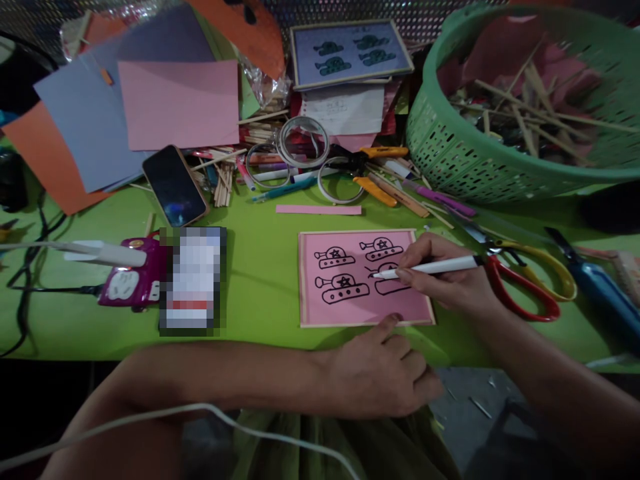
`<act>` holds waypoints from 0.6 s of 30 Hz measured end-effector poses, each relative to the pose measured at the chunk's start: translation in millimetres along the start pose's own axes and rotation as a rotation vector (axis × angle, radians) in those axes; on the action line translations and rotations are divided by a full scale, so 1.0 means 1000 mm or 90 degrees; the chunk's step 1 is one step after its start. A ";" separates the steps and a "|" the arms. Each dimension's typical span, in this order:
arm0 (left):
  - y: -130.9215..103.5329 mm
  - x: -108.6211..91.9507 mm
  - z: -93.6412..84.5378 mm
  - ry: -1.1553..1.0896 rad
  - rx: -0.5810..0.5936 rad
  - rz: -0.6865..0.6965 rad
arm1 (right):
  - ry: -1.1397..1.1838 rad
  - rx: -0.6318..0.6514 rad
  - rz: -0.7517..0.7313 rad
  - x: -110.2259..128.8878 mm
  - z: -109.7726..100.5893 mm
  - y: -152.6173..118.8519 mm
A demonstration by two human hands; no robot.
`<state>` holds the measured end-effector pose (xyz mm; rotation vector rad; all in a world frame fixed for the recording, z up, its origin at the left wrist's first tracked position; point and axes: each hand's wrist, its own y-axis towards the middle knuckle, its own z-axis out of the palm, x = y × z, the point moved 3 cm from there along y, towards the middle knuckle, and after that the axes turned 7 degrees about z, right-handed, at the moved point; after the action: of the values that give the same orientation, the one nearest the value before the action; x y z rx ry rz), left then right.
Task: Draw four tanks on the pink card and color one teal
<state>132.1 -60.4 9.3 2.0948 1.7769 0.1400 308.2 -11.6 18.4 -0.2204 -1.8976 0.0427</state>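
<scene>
A pink card (345,313) with thin wooden strips along its edges lies on the green table. Black outlines of tanks with stars are drawn on it; the lower right one is partly covered by my right hand (440,273). That hand pinches a white marker (445,265), its tip at the left of this drawing. My left hand (385,367) rests at the card's lower edge, the index fingertip touching the pink surface and the other fingers curled. Nothing shows in its grip, though its palm side is hidden.
Scissors (505,273) and a blue cutter (600,293) lie at right, below a green basket (430,127) of sticks. Tape rolls (303,162), pens and a framed blue card (350,53) are behind. Two phones (175,187) and a purple power socket (131,277) are left. A white cable (200,407) crosses in front.
</scene>
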 end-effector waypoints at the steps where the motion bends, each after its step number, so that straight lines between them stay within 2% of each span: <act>1: 0.000 0.000 0.000 0.000 -0.006 0.001 | -0.002 0.004 0.001 0.001 0.000 0.000; 6: -0.001 0.000 0.000 0.008 -0.041 -0.006 | -0.004 0.011 -0.006 0.002 0.001 0.001; 11: 0.000 0.000 0.001 0.008 -0.007 0.002 | -0.021 0.023 -0.002 0.001 0.002 0.001; 18: 0.000 0.000 0.000 -0.001 -0.016 -0.006 | -0.024 0.024 0.018 0.003 0.003 0.000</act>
<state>132.0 -60.1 9.7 2.0680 1.7751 0.1559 304.4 -11.1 20.2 -0.2224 -1.9296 0.1020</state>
